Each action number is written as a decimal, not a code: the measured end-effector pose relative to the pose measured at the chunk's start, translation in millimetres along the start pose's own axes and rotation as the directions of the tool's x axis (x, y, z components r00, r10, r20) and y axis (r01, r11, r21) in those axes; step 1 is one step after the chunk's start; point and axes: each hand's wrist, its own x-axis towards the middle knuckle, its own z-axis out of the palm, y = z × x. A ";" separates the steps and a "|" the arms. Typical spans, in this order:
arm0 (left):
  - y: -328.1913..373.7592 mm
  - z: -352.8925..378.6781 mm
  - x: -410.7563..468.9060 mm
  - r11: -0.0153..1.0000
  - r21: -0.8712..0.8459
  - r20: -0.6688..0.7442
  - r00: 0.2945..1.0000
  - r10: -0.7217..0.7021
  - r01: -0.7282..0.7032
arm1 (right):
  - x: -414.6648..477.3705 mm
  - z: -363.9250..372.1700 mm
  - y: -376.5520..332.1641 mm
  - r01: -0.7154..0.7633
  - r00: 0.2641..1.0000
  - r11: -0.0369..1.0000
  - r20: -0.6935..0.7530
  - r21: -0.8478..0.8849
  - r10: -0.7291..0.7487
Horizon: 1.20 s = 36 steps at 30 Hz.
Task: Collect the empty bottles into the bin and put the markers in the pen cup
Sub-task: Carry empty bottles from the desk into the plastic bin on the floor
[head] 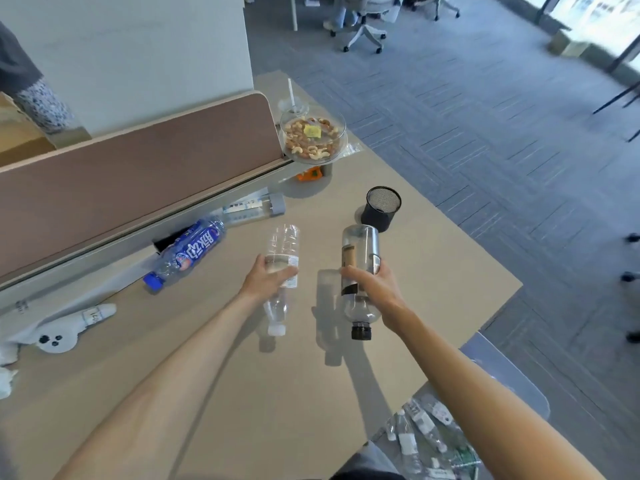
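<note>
Now | my left hand [268,277] wraps a clear white-capped bottle [281,268] | my right hand [375,289] grips a black-capped bottle [358,258], caps toward me

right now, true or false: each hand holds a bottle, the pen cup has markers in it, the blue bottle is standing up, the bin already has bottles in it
Each hand holds a bottle: true, the left hand grips a clear bottle, the right hand a black-capped bottle.
The pen cup has markers: false, it looks empty.
The blue bottle stands up: false, it lies on its side.
The bin has bottles: true.
</note>
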 end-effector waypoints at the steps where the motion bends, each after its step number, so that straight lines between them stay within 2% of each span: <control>1: 8.9 7.8 -12.2 0.997 -0.076 0.071 0.997 0.019 -0.014 | -5.7 -1.5 0.1 0.014 1.000 1.000 -0.003 0.003 -0.014; 4: 30.8 33.6 -44.6 0.990 -0.128 0.280 0.955 0.100 -0.066 | -23.2 -15.8 9.1 0.023 0.999 0.999 -0.025 0.036 -0.023; 8: 41.1 81.4 -80.9 0.982 -0.179 0.377 0.917 0.129 -0.065 | -53.3 -55.8 36.2 -0.020 0.994 0.990 -0.103 0.137 0.034; 11: 36.7 129.6 -105.9 0.994 -0.110 0.471 0.880 0.069 -0.019 | -78.9 -98.7 60.3 -0.019 0.979 0.979 -0.195 0.203 0.060; 16: 41.9 218.1 -141.6 1.000 -0.011 0.611 0.791 0.026 -0.024 | -119.4 -189.4 101.9 0.022 0.918 0.960 -0.387 0.281 0.092; 19: 43.7 281.3 -163.5 0.998 0.026 0.685 0.728 0.024 -0.057 | -147.5 -245.8 134.4 0.023 0.882 0.943 -0.451 0.333 0.138; 21: 44.2 325.2 -187.1 0.997 0.055 0.750 0.661 -0.004 -0.057 | -167.4 -281.9 158.7 0.017 0.860 0.929 -0.479 0.371 0.176; 23: 36.8 370.1 -208.5 0.994 0.096 0.773 0.633 -0.041 -0.052 | -187.8 -318.9 184.5 0.012 0.824 0.913 -0.521 0.408 0.222; 26: 12.6 428.4 -234.1 0.983 0.180 0.753 0.649 -0.107 -0.046 | -215.1 -371.8 233.5 -0.054 0.745 0.868 -0.559 0.493 0.364; 28: -8.2 460.2 -239.6 0.976 0.213 0.731 0.668 -0.139 -0.030 | -226.0 -402.8 269.3 -0.129 0.724 0.833 -0.522 0.539 0.450; 31: -32.6 496.7 -231.4 0.963 0.271 0.702 0.684 -0.197 0.000 | -221.6 -441.8 336.7 -0.168 0.712 0.812 -0.500 0.559 0.492; 34: -41.2 517.1 -222.6 0.953 0.299 0.643 0.730 -0.233 0.041 | -230.5 -453.3 334.1 -0.204 0.668 0.772 -0.491 0.602 0.559; 36: -25.8 525.1 -229.7 0.946 0.318 0.633 0.728 -0.263 0.064 | -223.7 -460.8 343.0 -0.228 0.671 0.746 -0.454 0.626 0.586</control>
